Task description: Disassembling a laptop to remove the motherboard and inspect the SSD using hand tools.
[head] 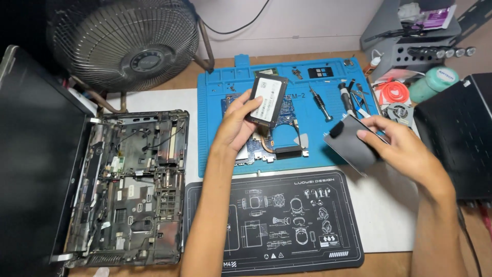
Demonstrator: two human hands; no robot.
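Hands are raised above the blue work mat (215,97), each with its own part. The left hand (238,123) is closed on a black drive (267,99) with a white label, fingers behind it and thumb at its near left edge; the drive stands tilted, label facing the camera, just above the circuit board (266,138) lying on the mat. The right hand (402,149) pinches a thin grey metal plate (351,141) by its right edge, thumb on top; the plate slopes down to the left, over the mat's near right corner. Drive and plate are well apart, with open mat between them, where only a screwdriver (321,102) lies further back.

Near the hands lies a black printed mat (271,220), bare of parts. Left of it sits the opened laptop chassis (133,184), its lid (36,154) propped at the far left. A fan (123,41) stands at the far left, a grey tool rack (410,46) at the far right, and a black case (456,133) hems the right side.
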